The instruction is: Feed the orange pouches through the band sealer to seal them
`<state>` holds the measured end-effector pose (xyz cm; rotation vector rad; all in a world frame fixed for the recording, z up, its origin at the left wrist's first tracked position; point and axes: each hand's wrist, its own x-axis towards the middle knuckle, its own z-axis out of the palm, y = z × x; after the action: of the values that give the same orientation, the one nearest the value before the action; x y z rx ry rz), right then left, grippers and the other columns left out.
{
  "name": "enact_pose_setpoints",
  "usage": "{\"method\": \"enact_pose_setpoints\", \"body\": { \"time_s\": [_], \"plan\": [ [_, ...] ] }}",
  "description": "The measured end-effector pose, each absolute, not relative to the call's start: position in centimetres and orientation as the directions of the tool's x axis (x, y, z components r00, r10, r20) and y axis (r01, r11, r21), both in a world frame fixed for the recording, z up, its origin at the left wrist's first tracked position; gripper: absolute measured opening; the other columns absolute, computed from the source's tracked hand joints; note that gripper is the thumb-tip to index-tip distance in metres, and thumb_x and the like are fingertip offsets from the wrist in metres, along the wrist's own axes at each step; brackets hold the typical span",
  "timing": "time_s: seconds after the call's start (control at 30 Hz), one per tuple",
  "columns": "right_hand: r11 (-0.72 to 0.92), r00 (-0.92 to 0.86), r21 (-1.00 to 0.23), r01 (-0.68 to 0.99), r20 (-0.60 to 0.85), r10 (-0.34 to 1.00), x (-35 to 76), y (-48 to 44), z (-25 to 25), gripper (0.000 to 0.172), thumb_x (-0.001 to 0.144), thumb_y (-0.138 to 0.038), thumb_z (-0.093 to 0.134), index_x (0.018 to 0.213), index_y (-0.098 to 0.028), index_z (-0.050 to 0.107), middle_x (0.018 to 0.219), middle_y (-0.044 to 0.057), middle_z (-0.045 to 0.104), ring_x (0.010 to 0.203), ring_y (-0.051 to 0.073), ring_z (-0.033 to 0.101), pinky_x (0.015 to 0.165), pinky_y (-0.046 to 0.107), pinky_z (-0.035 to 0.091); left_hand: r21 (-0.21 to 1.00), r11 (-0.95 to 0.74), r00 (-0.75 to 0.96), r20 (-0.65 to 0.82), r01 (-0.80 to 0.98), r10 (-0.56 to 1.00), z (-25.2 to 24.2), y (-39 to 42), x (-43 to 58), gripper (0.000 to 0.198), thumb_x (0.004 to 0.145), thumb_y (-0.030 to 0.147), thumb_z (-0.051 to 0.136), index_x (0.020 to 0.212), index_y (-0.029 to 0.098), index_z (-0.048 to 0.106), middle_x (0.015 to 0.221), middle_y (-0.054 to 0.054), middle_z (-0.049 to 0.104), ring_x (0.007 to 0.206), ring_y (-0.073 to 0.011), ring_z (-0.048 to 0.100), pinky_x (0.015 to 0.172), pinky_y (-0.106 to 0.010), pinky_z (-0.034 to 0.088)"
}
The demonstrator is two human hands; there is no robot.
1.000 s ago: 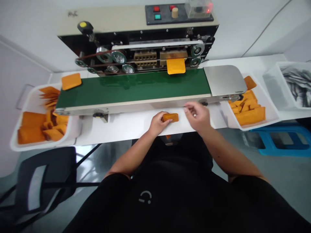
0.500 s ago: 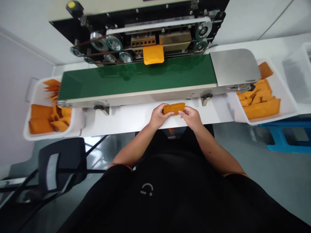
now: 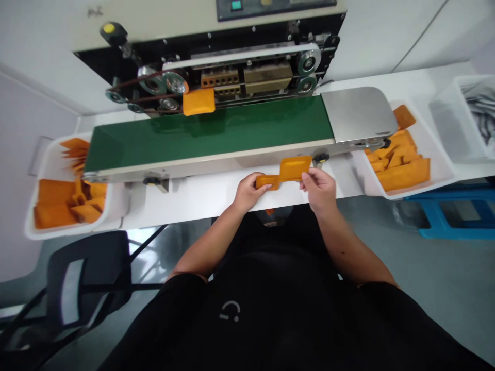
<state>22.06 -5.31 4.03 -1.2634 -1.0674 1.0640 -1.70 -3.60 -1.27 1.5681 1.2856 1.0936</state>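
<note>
My left hand (image 3: 248, 192) is closed on a small orange packet (image 3: 267, 181), low over the white table. Between finger and thumb, my right hand (image 3: 320, 189) pinches a second orange packet (image 3: 295, 168), raised in front of the conveyor's near side. The two packets meet or overlap at their edges; which, I cannot tell. A third orange packet (image 3: 198, 102) sits in the machine's (image 3: 247, 80) belts, with its lower part over the green conveyor belt (image 3: 209, 136).
White bins holding orange packets stand at the left (image 3: 126, 198) and right (image 3: 444, 167) ends of the conveyor. A clear bin (image 3: 444, 111) is at the far right. A black chair (image 3: 91, 273) and a blue stool (image 3: 436, 221) stand below table level.
The packet in the machine has moved left. My hands have moved apart slightly, and two separate packets now show between them, the right one raised. The camera view has shifted.
</note>
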Motion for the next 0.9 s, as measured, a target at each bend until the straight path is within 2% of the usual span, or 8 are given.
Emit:
{"method": "enact_pose_setpoints", "body": {
  "time_s": [0.13, 0.27, 0.4, 0.57, 0.67, 0.77, 0.87, 0.9],
  "plan": [
    [0.104, 0.307, -0.992, -0.068, 0.078, 0.949, 25.3, -2.1, 10.9, 0.017, 0.086, -0.033, 0.079, 0.093, -0.018, 0.071, 0.066, -0.002, 0.062, 0.053, 0.008, 0.053, 0.05, 0.019, 0.04, 0.943, -0.148, 0.118, 0.118, 0.299, 0.986, -1.3, -3.6, -1.8, 0.04, 0.083, 0.05, 0.083, 0.106, 0.019, 0.072, 0.095, -0.005, 0.075, 0.084, -0.0198, 0.07, 0.075, -0.03, 0.055],
    [0.036, 0.32, -0.997, -0.067, 0.013, 0.947, 27.9, 3.2, 16.2, 0.003, 0.093, -0.014, 0.068, 0.092, -0.015, 0.07, 0.062, -0.002, 0.059, 0.05, 0.006, 0.05, 0.046, 0.017, 0.032, 0.934, -0.142, 0.111, 0.111, 0.328, 0.988, -1.4, -3.6, -1.8, 0.037, 0.083, 0.046, 0.083, 0.107, 0.019, 0.073, 0.097, -0.006, 0.075, 0.086, -0.0202, 0.07, 0.075, -0.03, 0.054],
    [-0.108, 0.271, -0.994, 0.014, -0.1, 0.957, 29.1, 7.4, 18.1, 0.023, 0.097, 0.001, 0.051, 0.088, -0.012, 0.068, 0.061, 0.001, 0.059, 0.049, 0.006, 0.046, 0.045, 0.019, 0.026, 0.934, -0.135, 0.1, 0.107, 0.33, 0.989, -1.2, -3.7, -1.8, 0.034, 0.083, 0.043, 0.083, 0.105, 0.02, 0.073, 0.097, -0.006, 0.075, 0.087, -0.0211, 0.07, 0.075, -0.03, 0.054],
    [-0.22, 0.26, -0.973, 0.069, -0.196, 0.946, 29.0, 10.2, 17.9, 0.013, 0.099, -0.004, 0.061, 0.098, -0.015, 0.068, 0.063, -0.001, 0.06, 0.053, 0.007, 0.046, 0.053, 0.023, 0.032, 0.941, -0.112, 0.098, 0.085, 0.32, 0.992, -1.4, -3.8, -1.8, 0.032, 0.084, 0.041, 0.082, 0.105, 0.02, 0.073, 0.098, -0.006, 0.075, 0.085, -0.0209, 0.07, 0.076, -0.031, 0.053],
    [-0.277, 0.265, -0.957, 0.086, -0.246, 0.932, 28.0, 11.0, 17.7, 0.015, 0.101, -0.002, 0.058, 0.101, -0.013, 0.068, 0.063, -0.001, 0.061, 0.054, 0.007, 0.047, 0.055, 0.024, 0.032, 0.943, -0.121, 0.105, 0.092, 0.31, 0.99, -1.5, -3.8, -1.9, 0.033, 0.084, 0.042, 0.083, 0.106, 0.02, 0.073, 0.099, -0.006, 0.075, 0.087, -0.0213, 0.07, 0.078, -0.032, 0.054],
    [-0.264, 0.24, -0.962, 0.073, -0.24, 0.941, 26.5, 11.6, 17.5, 0.015, 0.102, -0.001, 0.055, 0.101, -0.01, 0.067, 0.062, -0.001, 0.06, 0.054, 0.006, 0.046, 0.054, 0.023, 0.027, 0.939, -0.131, 0.109, 0.101, 0.319, 0.989, -1.5, -3.8, -1.9, 0.032, 0.084, 0.043, 0.082, 0.105, 0.02, 0.073, 0.097, -0.005, 0.075, 0.085, -0.021, 0.07, 0.077, -0.032, 0.053],
    [-0.213, 0.194, -0.974, 0.082, -0.194, 0.962, 24.8, 12.4, 17.3, 0.003, 0.104, -0.009, 0.063, 0.103, -0.01, 0.065, 0.064, -0.001, 0.061, 0.057, 0.006, 0.043, 0.056, 0.024, 0.029, 0.937, -0.145, 0.112, 0.114, 0.319, 0.987, -1.4, -3.8, -1.9, 0.032, 0.085, 0.043, 0.082, 0.105, 0.02, 0.074, 0.096, -0.005, 0.075, 0.084, -0.0211, 0.07, 0.076, -0.032, 0.054],
    [-0.206, 0.178, -0.974, 0.096, -0.187, 0.966, 24.3, 12.7, 17.2, 0.004, 0.104, -0.014, 0.066, 0.104, -0.01, 0.065, 0.065, -0.002, 0.061, 0.058, 0.006, 0.042, 0.058, 0.024, 0.031, 0.936, -0.15, 0.114, 0.119, 0.318, 0.986, -1.4, -3.8, -1.9, 0.032, 0.084, 0.044, 0.082, 0.105, 0.02, 0.074, 0.096, -0.005, 0.075, 0.085, -0.0213, 0.07, 0.077, -0.032, 0.054]
  ]
}}
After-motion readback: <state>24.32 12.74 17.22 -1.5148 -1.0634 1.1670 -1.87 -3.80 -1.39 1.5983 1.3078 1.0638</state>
